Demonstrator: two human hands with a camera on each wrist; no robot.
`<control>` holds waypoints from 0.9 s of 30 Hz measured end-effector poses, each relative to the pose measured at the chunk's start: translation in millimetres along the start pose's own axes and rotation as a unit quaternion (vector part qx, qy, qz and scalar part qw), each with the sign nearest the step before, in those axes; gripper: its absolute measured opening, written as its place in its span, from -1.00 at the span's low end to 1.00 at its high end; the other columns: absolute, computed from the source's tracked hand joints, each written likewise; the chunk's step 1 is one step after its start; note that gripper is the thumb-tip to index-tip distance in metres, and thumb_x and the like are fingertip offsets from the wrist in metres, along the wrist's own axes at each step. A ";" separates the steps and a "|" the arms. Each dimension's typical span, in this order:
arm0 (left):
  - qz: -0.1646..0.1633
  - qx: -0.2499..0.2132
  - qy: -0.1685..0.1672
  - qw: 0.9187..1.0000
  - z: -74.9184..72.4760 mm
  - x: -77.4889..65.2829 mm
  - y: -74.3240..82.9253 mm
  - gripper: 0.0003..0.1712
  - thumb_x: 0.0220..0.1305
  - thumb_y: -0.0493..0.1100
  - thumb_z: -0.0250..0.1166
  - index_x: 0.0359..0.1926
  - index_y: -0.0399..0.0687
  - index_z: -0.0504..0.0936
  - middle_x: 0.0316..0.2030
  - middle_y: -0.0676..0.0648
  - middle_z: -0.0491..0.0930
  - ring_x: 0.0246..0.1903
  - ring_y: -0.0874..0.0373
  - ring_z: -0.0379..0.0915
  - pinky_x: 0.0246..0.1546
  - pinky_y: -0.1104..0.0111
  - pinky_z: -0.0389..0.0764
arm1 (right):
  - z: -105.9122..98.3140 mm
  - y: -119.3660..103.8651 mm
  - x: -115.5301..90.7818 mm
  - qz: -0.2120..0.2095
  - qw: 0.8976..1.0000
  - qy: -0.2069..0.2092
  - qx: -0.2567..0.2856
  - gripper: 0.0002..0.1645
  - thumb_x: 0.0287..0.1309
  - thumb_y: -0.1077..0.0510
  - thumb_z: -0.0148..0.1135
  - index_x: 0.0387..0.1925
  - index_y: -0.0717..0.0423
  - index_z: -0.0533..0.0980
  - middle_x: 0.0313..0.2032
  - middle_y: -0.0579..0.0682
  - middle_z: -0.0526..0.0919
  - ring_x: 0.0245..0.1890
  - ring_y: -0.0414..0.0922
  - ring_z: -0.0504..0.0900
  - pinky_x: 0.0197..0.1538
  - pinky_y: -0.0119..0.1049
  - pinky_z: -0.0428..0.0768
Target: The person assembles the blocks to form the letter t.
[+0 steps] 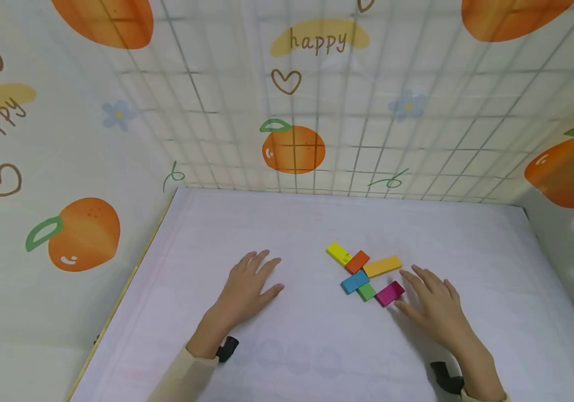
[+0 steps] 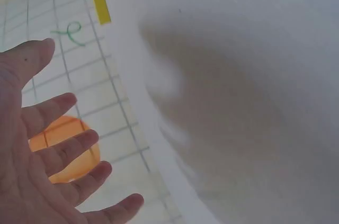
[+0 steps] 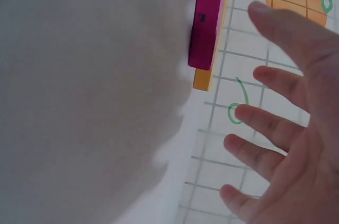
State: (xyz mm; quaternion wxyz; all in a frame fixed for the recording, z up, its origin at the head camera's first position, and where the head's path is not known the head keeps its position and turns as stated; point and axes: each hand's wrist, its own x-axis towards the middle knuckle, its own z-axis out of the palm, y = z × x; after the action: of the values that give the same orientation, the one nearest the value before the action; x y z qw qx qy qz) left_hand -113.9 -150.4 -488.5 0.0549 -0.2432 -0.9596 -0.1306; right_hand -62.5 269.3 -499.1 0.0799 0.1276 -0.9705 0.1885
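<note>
Several coloured blocks lie flat in a loose cluster right of the table's middle. At its far left is a yellow block, with an orange-red block against its end. A longer orange-yellow block slants to the right. Below sit a blue block, a small green block and a magenta block. My right hand hovers with spread fingers, its thumb and forefinger just right of the magenta block. Further left, my left hand is spread over the white surface, apart from the blocks and holding nothing.
The white tabletop ends at a back edge below a grid-patterned curtain printed with oranges. Similar printed cloth hangs at the left. A dark strap piece shows at the left wrist, another at the right.
</note>
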 end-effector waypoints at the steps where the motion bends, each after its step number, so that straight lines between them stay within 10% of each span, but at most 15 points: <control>1: 0.006 -0.012 -0.001 1.000 1.2 2.6 0.3 -0.34 0.38 0.22 0.24 0.40 0.12 0.41 0.39 -0.15 0.31 0.37 -0.22 0.15 0.16 -0.21 0.34 | 0.5 1.8 0.3 -0.005 1.000 0.005 0.012 -0.17 0.04 -0.06 0.52 0.31 0.09 0.41 0.30 0.29 0.37 0.28 0.34 0.28 0.19 0.49 0.10; 14: 0.038 -0.201 -0.093 0.974 5.1 49.1 10.3 -0.41 0.44 0.11 0.22 0.41 0.12 0.39 0.41 -0.07 0.28 0.42 0.00 0.07 0.35 0.04 0.20 | 1.0 25.7 9.1 0.007 0.975 -0.055 0.214 -0.42 0.16 0.16 0.45 0.21 0.11 0.52 0.23 0.21 0.48 0.28 0.25 0.35 0.20 0.33 0.29; 22: 0.061 -0.249 -0.121 0.959 17.7 82.5 13.5 -0.46 0.46 0.06 0.21 0.38 0.05 0.43 0.37 0.01 0.35 0.39 0.07 0.15 0.36 0.11 0.21 | 1.5 33.8 16.9 -0.001 0.972 -0.077 0.223 -0.47 0.15 0.16 0.46 0.17 0.03 0.56 0.15 0.05 0.57 0.23 0.12 0.43 0.27 -0.20 0.31; 27: 0.054 -0.305 -0.129 0.942 29.1 99.9 15.0 -0.48 0.45 0.02 0.23 0.35 0.01 0.46 0.30 0.06 0.41 0.32 0.13 0.27 0.24 0.22 0.39 | 0.3 34.8 19.3 0.005 0.964 -0.097 0.246 -0.50 0.17 0.17 0.44 0.16 0.05 0.57 0.14 0.02 0.58 0.24 0.10 0.41 0.27 -0.10 0.30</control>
State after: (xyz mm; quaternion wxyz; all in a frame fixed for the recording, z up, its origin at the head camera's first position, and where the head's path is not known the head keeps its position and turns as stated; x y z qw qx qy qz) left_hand -195.4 -84.4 -496.2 -0.1392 -0.3150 -0.8580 -0.3811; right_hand -90.6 296.2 -507.4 -0.0498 0.1565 -0.8978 0.4085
